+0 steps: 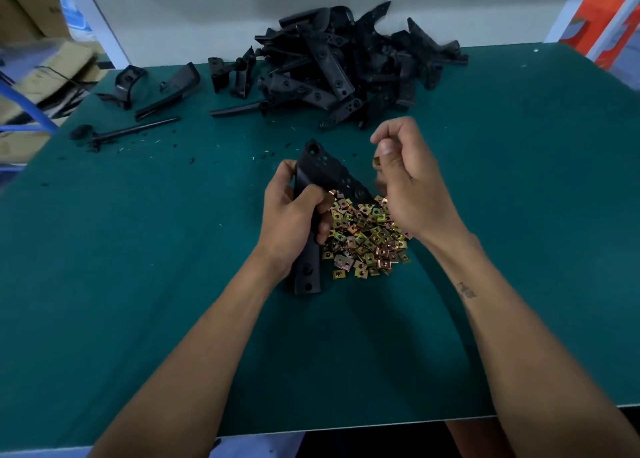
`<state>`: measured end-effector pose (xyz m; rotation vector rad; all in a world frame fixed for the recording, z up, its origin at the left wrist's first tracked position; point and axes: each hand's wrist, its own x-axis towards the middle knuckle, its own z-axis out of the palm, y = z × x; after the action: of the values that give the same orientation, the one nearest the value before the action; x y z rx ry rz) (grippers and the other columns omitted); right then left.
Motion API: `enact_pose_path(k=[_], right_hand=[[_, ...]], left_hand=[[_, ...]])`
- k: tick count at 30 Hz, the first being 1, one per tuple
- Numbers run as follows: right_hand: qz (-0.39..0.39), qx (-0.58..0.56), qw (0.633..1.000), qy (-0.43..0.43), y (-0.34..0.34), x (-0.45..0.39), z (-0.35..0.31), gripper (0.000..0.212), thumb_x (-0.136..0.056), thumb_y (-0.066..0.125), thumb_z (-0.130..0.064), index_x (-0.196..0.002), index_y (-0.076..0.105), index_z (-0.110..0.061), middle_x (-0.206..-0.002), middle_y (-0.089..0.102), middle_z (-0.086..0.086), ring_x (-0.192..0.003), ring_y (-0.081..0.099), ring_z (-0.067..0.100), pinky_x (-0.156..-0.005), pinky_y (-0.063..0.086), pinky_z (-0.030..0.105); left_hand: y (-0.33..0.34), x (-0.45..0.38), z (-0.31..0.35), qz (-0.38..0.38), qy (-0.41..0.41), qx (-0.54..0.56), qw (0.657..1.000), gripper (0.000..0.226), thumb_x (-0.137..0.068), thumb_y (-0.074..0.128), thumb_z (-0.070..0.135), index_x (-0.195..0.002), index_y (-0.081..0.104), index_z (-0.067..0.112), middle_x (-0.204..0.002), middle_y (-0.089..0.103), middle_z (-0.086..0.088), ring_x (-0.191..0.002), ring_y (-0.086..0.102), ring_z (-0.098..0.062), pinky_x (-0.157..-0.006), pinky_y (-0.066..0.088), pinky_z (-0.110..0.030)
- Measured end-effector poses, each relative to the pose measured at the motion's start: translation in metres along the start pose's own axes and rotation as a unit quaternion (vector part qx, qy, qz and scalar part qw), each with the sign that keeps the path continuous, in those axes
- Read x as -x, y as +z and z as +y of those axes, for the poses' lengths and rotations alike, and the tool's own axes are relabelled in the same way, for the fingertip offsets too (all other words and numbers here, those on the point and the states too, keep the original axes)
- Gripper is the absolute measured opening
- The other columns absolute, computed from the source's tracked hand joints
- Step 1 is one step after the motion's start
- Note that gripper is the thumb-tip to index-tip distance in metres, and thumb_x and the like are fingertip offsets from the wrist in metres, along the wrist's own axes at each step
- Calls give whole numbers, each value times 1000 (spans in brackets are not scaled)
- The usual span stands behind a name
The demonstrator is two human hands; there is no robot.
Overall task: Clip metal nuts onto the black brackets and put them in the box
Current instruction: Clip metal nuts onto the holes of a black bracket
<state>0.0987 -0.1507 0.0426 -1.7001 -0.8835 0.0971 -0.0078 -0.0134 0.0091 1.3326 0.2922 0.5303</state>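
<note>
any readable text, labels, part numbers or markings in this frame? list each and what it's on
None can be read.
Cardboard boxes at far left: dark printed marks, too blurred to read.
Right forearm: a small dark mark, too small to make out.
Held black bracket, bracket pile, metal nuts: no visible lettering.

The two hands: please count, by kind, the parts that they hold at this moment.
Black bracket: 1, gripped by the left hand
Metal nut: 1, pinched by the right hand
Total: 2
The heap of nuts on the table is not counted.
</note>
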Motion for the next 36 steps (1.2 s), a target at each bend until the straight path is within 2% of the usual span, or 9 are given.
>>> enact_pose_path(k=[4,6,10,14,18,21,27,32,36], right_hand=[[-26,-93,995,20,-2,-1,-2,10,-99,49,-12,-98,52,-22,-75,50,-7,-63,41,10,-60,38,31],[-22,-98,995,24,-4,-2,-2,11,-94,61,-11,-97,58,-21,-73,59,-11,-66,52,10,-63,45,28],[38,-171,983,49,-6,-3,-1,17,-86,77,0,-90,70,-14,-77,72,1,-70,65,18,-66,55,28],[51,-267,960,65,-7,-4,-4,17,-82,78,5,-90,78,-10,-80,74,10,-68,64,22,-68,54,29],[9,-261,963,73,-5,-2,-7,28,-87,72,5,-85,83,-21,-84,74,5,-82,62,23,-79,54,32],[1,-264,960,95,-4,-1,-10,28,-87,70,8,-88,82,-17,-86,74,6,-87,63,24,-87,52,38],[12,-290,946,141,0,0,-17,15,-80,78,6,-78,75,-9,-78,73,10,-76,68,25,-78,57,42],[71,-268,955,105,7,0,-17,14,-81,78,2,-79,77,-12,-79,73,8,-82,64,28,-86,54,46],[75,-238,964,91,7,-1,-15,13,-82,78,0,-80,77,-13,-77,72,5,-79,63,24,-82,53,43]], left_hand=[[0,1,-1,-2,9,9,1000,17,-89,52,5,-97,41,15,-66,46,-5,-44,40,-23,-42,37,-29],[1,3,-1,-11,14,21,1000,16,-90,53,7,-98,41,15,-67,45,-6,-44,39,-23,-42,36,-30],[3,6,0,-43,24,53,997,16,-92,59,13,-97,44,13,-68,42,-5,-44,38,-21,-44,34,-29],[7,9,0,-48,42,62,996,22,-97,64,24,-95,44,15,-69,41,-4,-44,37,-20,-44,34,-29],[12,10,-1,-44,50,73,995,22,-104,53,35,-101,47,14,-70,42,-4,-46,38,-21,-43,37,-29],[13,11,0,-24,52,79,995,21,-106,49,35,-101,47,15,-70,42,-5,-47,38,-20,-43,37,-29],[14,10,3,9,84,61,995,27,-103,53,38,-95,45,13,-68,43,-5,-46,39,-18,-41,35,-29],[14,8,3,14,88,58,994,29,-101,53,38,-96,45,11,-69,44,-6,-47,37,-19,-43,35,-29],[14,7,2,10,91,59,994,29,-100,53,39,-97,45,10,-69,45,-4,-47,37,-18,-43,35,-29]])
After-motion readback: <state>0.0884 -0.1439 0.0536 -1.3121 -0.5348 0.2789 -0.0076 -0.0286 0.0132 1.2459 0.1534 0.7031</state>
